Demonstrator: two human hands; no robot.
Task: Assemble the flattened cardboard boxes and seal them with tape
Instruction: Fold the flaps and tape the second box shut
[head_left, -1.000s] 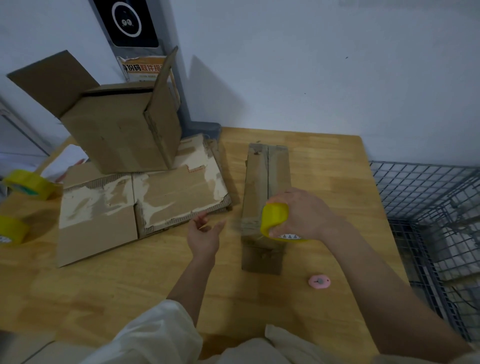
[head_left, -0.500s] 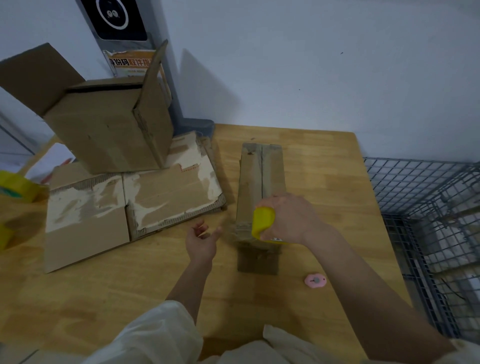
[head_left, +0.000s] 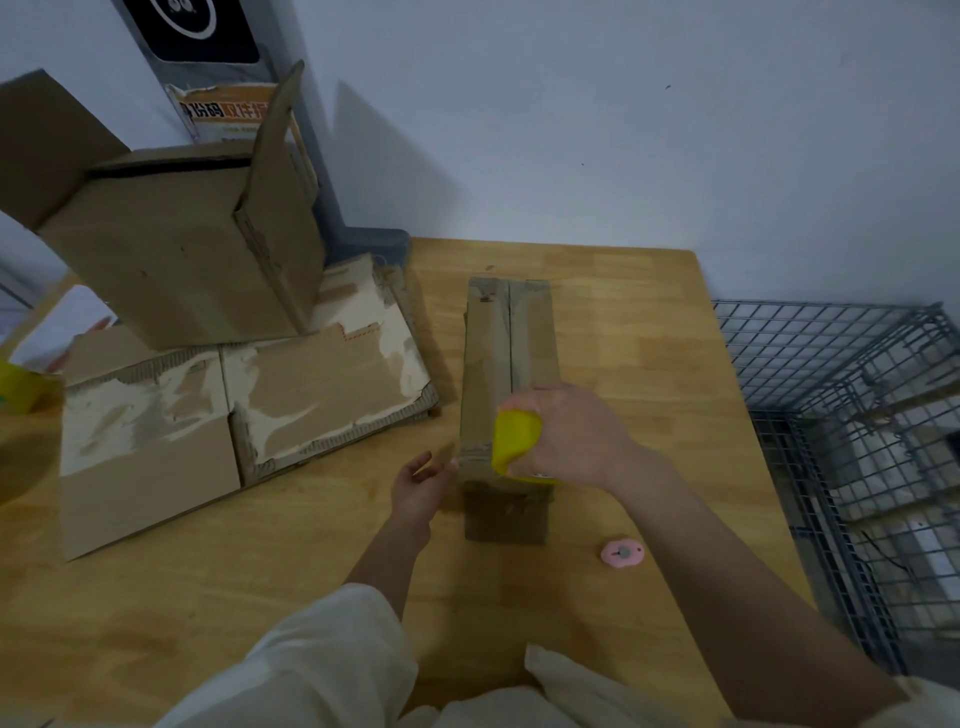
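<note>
At the bench's (head_left: 156, 597) far left corner we see an assembled carton (head_left: 176, 249), flaps up, standing on flattened cartons (head_left: 249, 410). Behind it a torn orange sign (head_left: 228, 111) carries Chinese characters too blurred for us to read; no other writing is legible.

Near the middle, our left hand (head_left: 418, 486) hangs loose and empty, fingers relaxed, just beside the narrow box (head_left: 511, 364), not touching it. The box lies lengthwise toward the bench's far edge, its centre seam showing.

Our right hand (head_left: 566, 441) grips a yellow tape roll (head_left: 514, 441) on the box's near end. With nothing steadying the box, we judge it may slide or twist as tape pulls, leaving the strip off the seam or wrinkled.

A pink cutter (head_left: 622, 553) lies near the bench's right edge.
</note>
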